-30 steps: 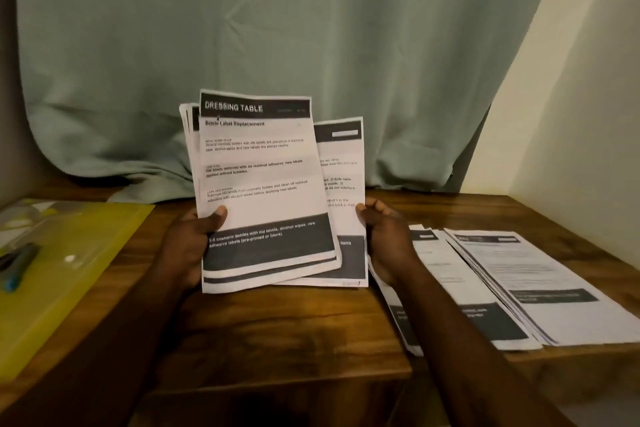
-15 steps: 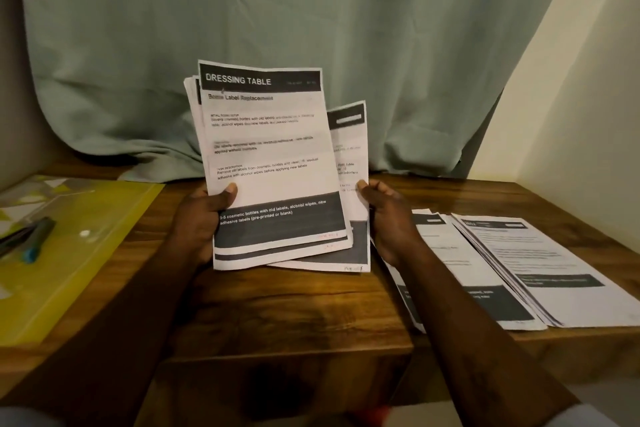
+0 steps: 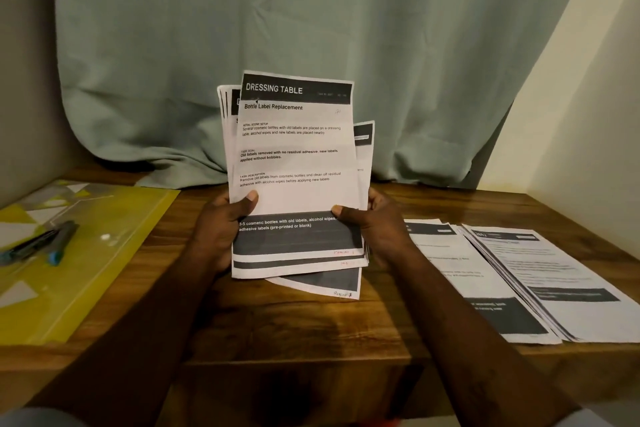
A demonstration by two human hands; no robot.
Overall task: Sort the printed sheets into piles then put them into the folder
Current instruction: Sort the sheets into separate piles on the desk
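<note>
Both hands clamp the upright sheet stack: left hand, right hand. Sorted piles lie rightward on the bench, nearer the right hand.

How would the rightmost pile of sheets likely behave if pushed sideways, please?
The pile would probably shear rather than slide whole: its edges already look fanned. It seems to overlap the neighbouring pile, so a push might mix both. Loose paper: likely floppy when lifted.
</note>
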